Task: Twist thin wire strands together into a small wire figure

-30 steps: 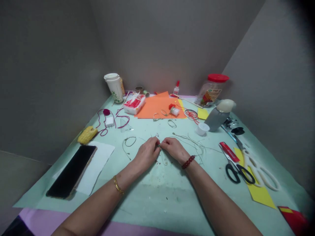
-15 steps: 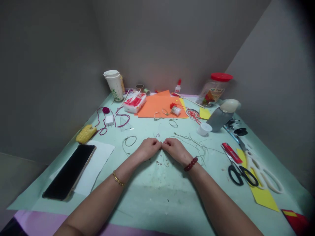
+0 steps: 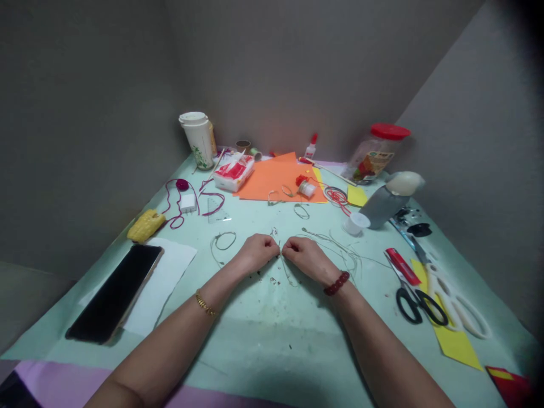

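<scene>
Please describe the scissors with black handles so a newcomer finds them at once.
On the green tabletop, go right past the right hand to the long yellow paper. The scissors lie at its left edge; black handles distinguish them from the white-handled pair.

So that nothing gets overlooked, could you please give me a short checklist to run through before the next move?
1. Left grip closed on the thin strand: ok.
2. Right grip closed on it too: ok.
3. Any knot in the strand: cannot tell, too small.
4. Green covering free of scraps: not ok, small scraps lie near the grips.
5. Black-handled scissors clear of both arms: ok.
6. Phone clear of both arms: ok.
</scene>
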{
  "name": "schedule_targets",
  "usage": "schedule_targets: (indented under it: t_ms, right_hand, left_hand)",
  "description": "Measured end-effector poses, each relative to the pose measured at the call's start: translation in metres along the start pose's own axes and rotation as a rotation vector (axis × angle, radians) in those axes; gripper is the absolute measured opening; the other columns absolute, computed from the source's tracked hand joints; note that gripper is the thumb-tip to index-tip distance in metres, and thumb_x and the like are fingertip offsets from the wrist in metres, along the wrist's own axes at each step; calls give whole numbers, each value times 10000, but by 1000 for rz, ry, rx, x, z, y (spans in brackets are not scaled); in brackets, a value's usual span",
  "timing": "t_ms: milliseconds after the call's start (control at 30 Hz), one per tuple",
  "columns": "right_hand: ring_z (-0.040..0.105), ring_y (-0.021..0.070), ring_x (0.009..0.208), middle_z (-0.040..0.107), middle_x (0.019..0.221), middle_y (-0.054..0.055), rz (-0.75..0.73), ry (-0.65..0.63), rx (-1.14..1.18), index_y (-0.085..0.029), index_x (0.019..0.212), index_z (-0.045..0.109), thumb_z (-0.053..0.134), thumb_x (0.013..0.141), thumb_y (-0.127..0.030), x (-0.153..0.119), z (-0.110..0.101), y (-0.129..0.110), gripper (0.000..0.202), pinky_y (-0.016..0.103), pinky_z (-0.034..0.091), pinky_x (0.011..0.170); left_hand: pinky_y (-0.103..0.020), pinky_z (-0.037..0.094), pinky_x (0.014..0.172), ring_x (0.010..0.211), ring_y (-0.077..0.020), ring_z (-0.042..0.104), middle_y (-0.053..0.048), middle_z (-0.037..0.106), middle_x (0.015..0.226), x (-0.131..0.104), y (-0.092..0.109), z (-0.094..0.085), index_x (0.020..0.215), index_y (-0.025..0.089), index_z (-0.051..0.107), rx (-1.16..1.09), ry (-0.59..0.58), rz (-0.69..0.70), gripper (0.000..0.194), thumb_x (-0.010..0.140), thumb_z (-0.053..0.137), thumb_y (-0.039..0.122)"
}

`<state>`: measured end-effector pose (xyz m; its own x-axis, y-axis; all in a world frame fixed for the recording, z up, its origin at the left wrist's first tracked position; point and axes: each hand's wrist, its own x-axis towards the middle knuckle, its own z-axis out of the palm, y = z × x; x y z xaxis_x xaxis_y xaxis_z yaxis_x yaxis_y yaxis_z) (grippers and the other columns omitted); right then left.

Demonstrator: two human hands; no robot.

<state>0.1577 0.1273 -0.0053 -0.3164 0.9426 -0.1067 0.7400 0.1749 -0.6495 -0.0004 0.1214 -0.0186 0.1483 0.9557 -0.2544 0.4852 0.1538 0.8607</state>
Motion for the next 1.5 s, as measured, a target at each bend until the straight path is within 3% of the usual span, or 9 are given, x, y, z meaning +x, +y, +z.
schedule_targets:
  t_ms: [200, 700, 1500]
  right_hand:
    - [490, 132, 621, 608, 650, 18, -17, 101, -29, -169, 681, 598, 447, 801, -179, 3, 8, 1, 193, 240, 298, 586]
    - [478, 130, 608, 585, 627, 5, 25, 12, 33, -172, 650, 582, 506, 738, -172, -1, 2, -5, 117, 232, 303, 558]
    - [443, 122, 574, 565, 601, 4, 49, 46, -100, -178, 624, 536, 482, 749, -124, -1, 7, -5, 147, 243, 255, 550]
  left_hand:
    - [-230, 277, 459, 473, -92, 378, 26, 455, 510, 0, 2, -2, 620, 157, 623, 37, -13, -37, 196, 686, 491, 287]
    - [-217, 287, 467, 498, -96, 401, 24, 485, 523, -1, 1, 2, 606, 156, 588, 32, 48, -14, 129, 669, 530, 252]
    - [-213, 305, 499, 508, -87, 380, 28, 480, 540, 0, 0, 0, 623, 153, 597, 4, 1, 2, 101, 648, 543, 235]
